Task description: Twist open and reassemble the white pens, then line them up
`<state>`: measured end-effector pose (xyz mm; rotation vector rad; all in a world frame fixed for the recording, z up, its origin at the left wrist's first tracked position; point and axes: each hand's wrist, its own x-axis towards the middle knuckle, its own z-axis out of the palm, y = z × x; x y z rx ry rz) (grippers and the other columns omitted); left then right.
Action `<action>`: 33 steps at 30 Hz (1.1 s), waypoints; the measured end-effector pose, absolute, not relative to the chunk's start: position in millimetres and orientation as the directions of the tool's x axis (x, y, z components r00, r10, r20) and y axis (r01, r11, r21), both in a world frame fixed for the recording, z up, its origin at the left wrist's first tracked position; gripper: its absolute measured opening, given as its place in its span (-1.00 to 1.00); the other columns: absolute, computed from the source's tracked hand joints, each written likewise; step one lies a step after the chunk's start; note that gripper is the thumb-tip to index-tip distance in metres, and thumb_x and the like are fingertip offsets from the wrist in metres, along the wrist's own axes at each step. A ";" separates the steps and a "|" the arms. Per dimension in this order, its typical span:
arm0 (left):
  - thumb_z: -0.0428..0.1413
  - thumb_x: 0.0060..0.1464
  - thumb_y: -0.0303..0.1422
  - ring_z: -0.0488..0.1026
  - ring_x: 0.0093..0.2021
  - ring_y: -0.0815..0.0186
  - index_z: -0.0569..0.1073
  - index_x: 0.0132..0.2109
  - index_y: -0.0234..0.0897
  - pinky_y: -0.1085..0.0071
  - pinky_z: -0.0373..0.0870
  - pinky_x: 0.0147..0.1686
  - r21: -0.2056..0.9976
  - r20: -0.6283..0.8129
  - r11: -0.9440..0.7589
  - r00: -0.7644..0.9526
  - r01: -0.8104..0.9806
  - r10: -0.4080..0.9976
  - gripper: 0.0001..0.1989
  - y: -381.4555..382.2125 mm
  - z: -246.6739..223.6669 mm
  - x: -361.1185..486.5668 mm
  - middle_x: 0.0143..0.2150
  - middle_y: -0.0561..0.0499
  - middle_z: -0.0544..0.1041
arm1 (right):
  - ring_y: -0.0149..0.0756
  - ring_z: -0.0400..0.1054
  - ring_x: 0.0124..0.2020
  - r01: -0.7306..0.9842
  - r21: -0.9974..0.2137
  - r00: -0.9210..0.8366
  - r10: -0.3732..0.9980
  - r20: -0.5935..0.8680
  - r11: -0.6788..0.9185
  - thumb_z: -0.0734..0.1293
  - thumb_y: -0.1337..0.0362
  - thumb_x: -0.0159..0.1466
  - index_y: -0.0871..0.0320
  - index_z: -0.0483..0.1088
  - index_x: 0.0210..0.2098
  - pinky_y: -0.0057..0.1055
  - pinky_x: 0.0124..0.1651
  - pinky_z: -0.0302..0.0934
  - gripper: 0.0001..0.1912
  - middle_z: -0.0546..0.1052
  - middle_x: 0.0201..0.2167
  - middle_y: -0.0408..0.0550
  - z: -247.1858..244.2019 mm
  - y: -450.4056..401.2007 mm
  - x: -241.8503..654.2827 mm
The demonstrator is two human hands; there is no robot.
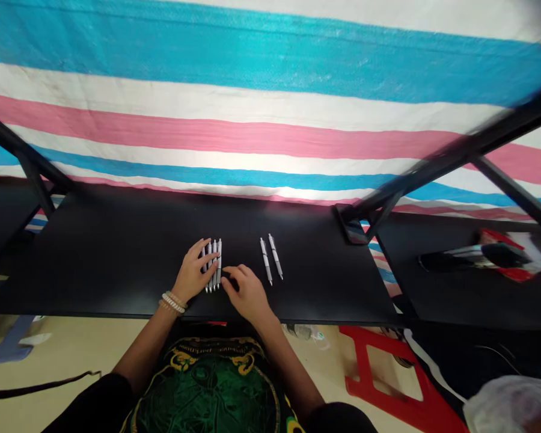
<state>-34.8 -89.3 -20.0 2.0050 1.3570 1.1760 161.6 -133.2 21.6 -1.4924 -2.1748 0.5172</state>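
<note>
White click pens [217, 264], light and slick, lie bunched on the black table [117, 240]; your left hand [192, 272] lies open across their barrels, your right hand [247, 294] curls beside them, any grip hidden.

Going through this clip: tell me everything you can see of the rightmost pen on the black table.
The rightmost pen is slim and whitish-silver, its material and small parts too tiny to tell. It lies flat and slanted on the black table, close beside but apart from a second pen. Only the table touches it.
</note>
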 end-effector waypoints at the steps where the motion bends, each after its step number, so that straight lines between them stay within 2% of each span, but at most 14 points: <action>1: 0.16 0.13 -0.30 0.18 0.33 0.03 0.57 -0.01 -0.08 -0.05 0.15 0.27 0.720 0.381 -0.416 0.185 0.556 0.906 -0.73 -89.9 -22.6 -35.1 0.28 -0.07 0.34 | -0.27 0.33 -0.19 0.778 -0.527 -0.329 0.936 0.123 0.342 0.21 0.19 0.39 0.06 0.41 -0.01 -0.41 -0.17 0.22 -0.76 0.42 -0.24 -0.04 20.7 -132.0 152.0; 5: 0.10 0.18 -0.33 0.14 0.36 0.08 0.55 0.03 -0.09 -0.01 0.17 0.28 0.685 0.343 -0.418 0.243 0.597 0.907 -0.71 -90.7 -26.8 -37.3 0.33 -0.04 0.28 | -0.28 0.33 -0.25 0.846 -0.434 -0.314 0.947 0.063 0.310 0.22 0.19 0.38 0.11 0.40 -0.20 -0.43 -0.26 0.16 -0.83 0.40 -0.28 -0.03 13.0 -125.7 137.2; 7: 0.11 0.18 -0.33 0.13 0.37 0.08 0.55 0.03 -0.09 -0.01 0.17 0.28 0.713 0.342 -0.413 0.234 0.566 0.910 -0.71 -90.8 -24.5 -37.6 0.33 -0.04 0.29 | -0.29 0.32 -0.30 0.848 -0.444 -0.299 0.953 0.053 0.290 0.23 0.25 0.35 0.12 0.38 -0.24 -0.44 -0.29 0.15 -0.88 0.40 -0.28 -0.04 9.0 -122.4 141.1; 9: 0.14 0.15 -0.33 0.15 0.36 0.07 0.56 0.01 -0.09 -0.02 0.16 0.29 0.773 0.342 -0.387 0.183 0.502 0.922 -0.72 -91.3 -18.8 -36.6 0.30 -0.05 0.32 | -0.32 0.33 -0.34 0.807 -0.534 -0.263 0.963 0.055 0.251 0.22 0.33 0.33 0.14 0.36 -0.25 -0.44 -0.30 0.16 -0.92 0.41 -0.29 -0.05 7.2 -120.3 147.5; 11: 0.18 0.13 -0.32 0.23 0.32 0.06 0.57 0.00 -0.11 0.00 0.16 0.29 0.866 0.311 -0.314 0.073 0.390 0.948 -0.72 -92.4 -10.2 -34.3 0.25 -0.09 0.38 | -0.35 0.34 -0.39 0.698 -0.690 -0.204 0.977 0.061 0.188 0.21 0.36 0.33 0.15 0.34 -0.21 -0.44 -0.32 0.19 -0.91 0.43 -0.33 -0.07 8.8 -121.1 153.1; 15: 0.23 0.08 -0.22 0.51 0.04 0.09 0.52 0.06 -0.23 0.09 0.41 0.10 0.996 0.028 -0.039 -0.147 -0.076 0.989 -0.60 -94.9 9.6 -27.9 0.05 -0.20 0.53 | -0.39 0.37 -0.44 0.347 -0.935 -0.178 0.984 0.006 0.069 0.26 0.23 0.34 0.14 0.34 -0.13 -0.48 -0.41 0.23 -0.85 0.47 -0.35 -0.11 22.3 -131.3 155.4; 18: 0.23 0.09 -0.18 0.58 -0.17 0.17 0.47 0.09 -0.30 0.22 0.54 -0.15 0.918 -0.159 0.143 -0.014 -0.369 0.987 -0.54 -94.8 21.3 -23.2 -0.11 -0.20 0.59 | -0.42 0.35 -0.48 0.141 -0.990 -0.256 0.965 -0.057 -0.021 0.31 0.17 0.32 0.13 0.36 -0.13 -0.50 -0.47 0.23 -0.81 0.46 -0.38 -0.14 34.9 -138.7 149.6; 20: 0.23 0.10 -0.19 0.58 -0.27 0.24 0.49 0.01 -0.33 0.30 0.55 -0.24 0.856 -0.186 0.194 0.066 -0.480 0.980 -0.60 -93.9 26.2 -20.3 -0.21 -0.14 0.59 | -0.44 0.34 -0.49 0.035 -0.996 -0.263 0.961 -0.086 -0.079 0.34 0.16 0.29 0.12 0.37 -0.11 -0.51 -0.48 0.24 -0.77 0.45 -0.39 -0.15 40.2 -139.9 145.5; 22: 0.24 0.09 -0.20 0.58 -0.29 0.26 0.51 -0.07 -0.32 0.30 0.55 -0.22 0.806 -0.171 0.167 0.047 -0.567 0.984 -0.67 -92.8 28.7 -17.4 -0.27 -0.08 0.57 | -0.45 0.34 -0.50 -0.028 -0.992 -0.214 0.970 -0.117 -0.126 0.36 0.14 0.27 0.12 0.34 -0.03 -0.51 -0.49 0.26 -0.68 0.48 -0.36 -0.15 42.0 -138.8 143.5; 25: 0.27 0.07 -0.23 0.59 -0.19 0.21 0.50 -0.13 -0.31 0.22 0.53 -0.09 0.768 -0.142 0.075 -0.055 -0.636 0.988 -0.72 -91.5 28.5 -12.9 -0.25 -0.07 0.57 | -0.45 0.31 -0.60 -0.004 -0.979 -0.168 0.965 -0.199 -0.202 0.29 0.08 0.32 0.16 0.37 -0.02 -0.51 -0.59 0.20 -0.66 0.50 -0.45 -0.15 40.9 -137.5 145.2; 28: 0.26 0.08 -0.25 0.58 -0.15 0.21 0.50 -0.13 -0.30 0.21 0.51 -0.04 0.751 -0.149 0.044 -0.104 -0.658 0.983 -0.74 -91.0 25.3 -9.0 -0.24 -0.06 0.58 | -0.46 0.23 -0.69 0.111 -0.976 -0.110 0.974 -0.200 -0.188 0.22 0.05 0.37 0.19 0.49 -0.25 -0.51 -0.66 0.12 -0.64 0.42 -0.61 -0.17 40.8 -138.9 147.4; 30: 0.26 0.09 -0.25 0.58 -0.15 0.22 0.50 -0.13 -0.31 0.22 0.52 -0.06 0.744 -0.178 0.060 -0.111 -0.665 0.978 -0.74 -90.8 22.7 -7.4 -0.23 -0.06 0.58 | -0.39 0.36 -0.54 0.198 -0.979 0.026 0.999 -0.045 -0.049 0.30 0.09 0.32 0.16 0.54 -0.29 -0.45 -0.50 0.29 -0.71 0.49 -0.50 -0.09 42.2 -139.7 146.7; 32: 0.26 0.08 -0.25 0.58 -0.12 0.21 0.50 -0.13 -0.31 0.25 0.52 -0.07 0.735 -0.217 0.078 -0.125 -0.673 0.968 -0.74 -90.8 20.4 -6.6 -0.20 -0.08 0.59 | -0.26 0.46 -0.24 0.251 -0.964 0.128 0.984 0.124 0.089 0.40 0.15 0.23 0.11 0.55 -0.18 -0.33 -0.21 0.40 -0.78 0.54 -0.22 0.00 43.6 -139.5 144.3; 33: 0.27 0.08 -0.25 0.58 -0.11 0.20 0.50 -0.13 -0.31 0.26 0.52 -0.07 0.729 -0.234 0.083 -0.133 -0.680 0.963 -0.73 -90.9 19.5 -6.3 -0.19 -0.09 0.60 | -0.21 0.45 -0.14 0.244 -0.963 0.133 0.979 0.153 0.117 0.43 0.17 0.20 0.10 0.53 -0.10 -0.29 -0.13 0.40 -0.72 0.53 -0.12 0.02 44.0 -139.2 142.8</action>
